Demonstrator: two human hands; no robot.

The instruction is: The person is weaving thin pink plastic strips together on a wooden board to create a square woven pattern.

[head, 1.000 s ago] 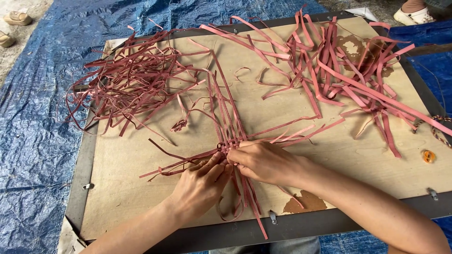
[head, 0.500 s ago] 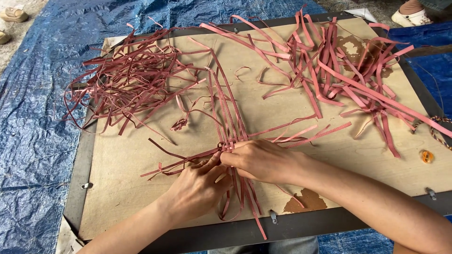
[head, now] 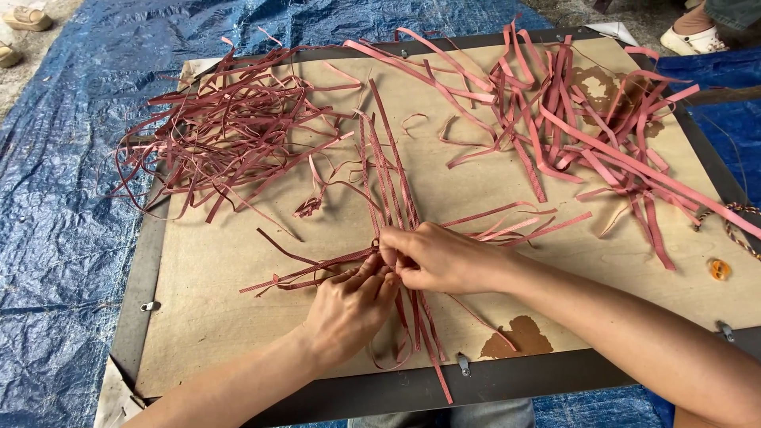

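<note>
Blue tarp underlies the board. Near its front edge, both hands have barely shifted: left hand and right hand still pinch crossing strips.

Matt, fibrous reddish strips lie on a smooth, stained brown hardboard panel with a dull dark metal frame; around the panel, crinkled blue plastic tarpaulin.

Two bare forearms, no sleeves, no jewellery
</note>
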